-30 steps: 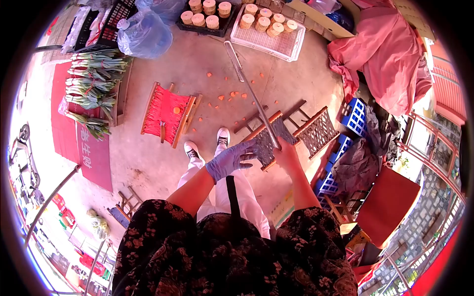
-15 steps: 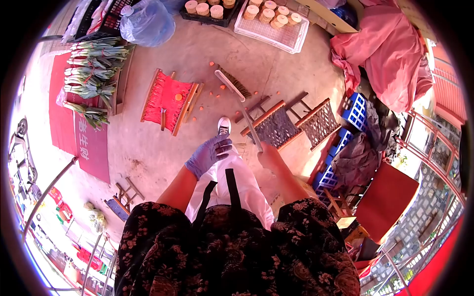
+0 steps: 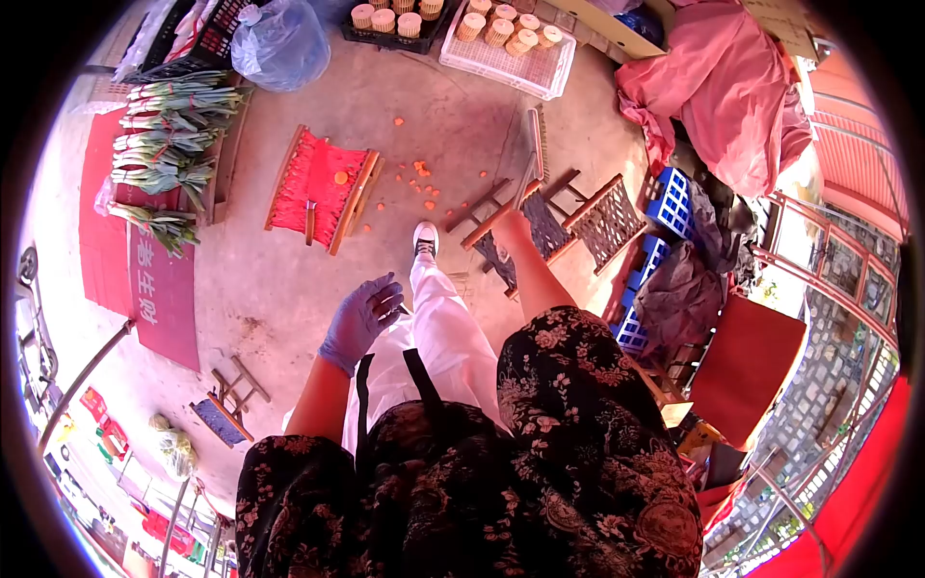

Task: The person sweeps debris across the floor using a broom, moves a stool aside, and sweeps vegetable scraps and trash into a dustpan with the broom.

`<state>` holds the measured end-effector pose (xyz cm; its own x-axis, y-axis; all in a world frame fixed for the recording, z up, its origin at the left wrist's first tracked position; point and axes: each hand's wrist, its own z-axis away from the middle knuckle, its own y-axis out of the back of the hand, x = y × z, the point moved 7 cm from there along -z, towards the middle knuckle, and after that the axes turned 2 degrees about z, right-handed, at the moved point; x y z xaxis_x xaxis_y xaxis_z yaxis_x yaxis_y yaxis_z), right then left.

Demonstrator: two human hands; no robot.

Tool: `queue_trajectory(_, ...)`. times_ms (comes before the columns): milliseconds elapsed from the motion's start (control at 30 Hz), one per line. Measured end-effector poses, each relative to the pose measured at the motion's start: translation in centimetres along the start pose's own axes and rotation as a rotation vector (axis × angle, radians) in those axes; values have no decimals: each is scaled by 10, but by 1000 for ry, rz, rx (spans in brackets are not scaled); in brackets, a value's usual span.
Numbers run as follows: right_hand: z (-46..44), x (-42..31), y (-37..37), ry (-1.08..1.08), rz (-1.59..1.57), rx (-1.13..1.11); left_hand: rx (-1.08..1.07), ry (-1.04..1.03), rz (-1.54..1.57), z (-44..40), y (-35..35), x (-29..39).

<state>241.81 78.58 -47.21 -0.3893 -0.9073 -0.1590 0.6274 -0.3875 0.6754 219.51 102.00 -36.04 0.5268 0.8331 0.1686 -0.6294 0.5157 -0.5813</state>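
1. Right hand, bare: fingers wrapped round the shaft of the long-handled broom with a pale bar-like head and dark bristles. One-handed hold, arm out to the front; probably for reach without bending.
2. Broom location: ahead of the right hand, shaft running away from the body, head beyond the dark stools. Bristles show along its right-hand edge. Can't tell whether they touch the floor.
3. Left hand, blue-violet thin glove: empty, fingers loosely bent, held in front of the thigh, off the shaft. Likely just kept out of the way; one hand seems enough for the broom.
4. Small bright-orange scraps: scattered on the bare pinkish concrete floor, left of the broom head, apart from it. Densest patch sits between the stools, so the gap there gives access.
5. Red woven-seat wooden folding stool: left of the scraps, one orange piece on its seat.
6. Two dark woven-seat wooden folding stools: side by side, right of the scraps. Right hand and shaft overlap the nearer one in view; contact unclear. Arm extension presumably gets the head past them.
7. White shallow plastic tray carrying pale ribbed cylinders: far edge of the floor, well apart from the broom; cylinders probably grouped upright for stability.
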Motion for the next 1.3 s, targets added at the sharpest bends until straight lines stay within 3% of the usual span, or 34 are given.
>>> queue_trajectory(67,-6,-14,9,-50,-146,-219,-3,4,-4,8,4,-1)
queue_trajectory(167,-36,10,-6,-55,-560,-219,-13,8,16,7,9,-2)
queue_trajectory(300,33,9,4,11,-492,-305,-60,-12,31,0,-1,6)
queue_trajectory(467,68,0,52,207,-164,-424,-104,-48,18,-5,-20,20)
queue_trajectory(567,104,-50,83,343,79,-294,-90,-63,36,-8,-20,30)
queue_trajectory(600,99,-68,78,746,286,-107,-77,-63,45,-8,-20,33)
queue_trajectory(733,75,-125,45,808,784,-55,-59,-76,120,-9,-16,40)
queue_trajectory(933,12,-177,21,775,923,55,-13,-141,115,-13,-7,50)
queue_trajectory(1067,2,-151,51,648,1023,-71,-8,-135,153,-16,0,51)
queue_trajectory(1167,12,-107,60,668,965,-83,-17,-143,151,-12,4,49)
queue_trajectory(1300,63,-55,52,439,800,-259,-68,-156,125,4,4,41)
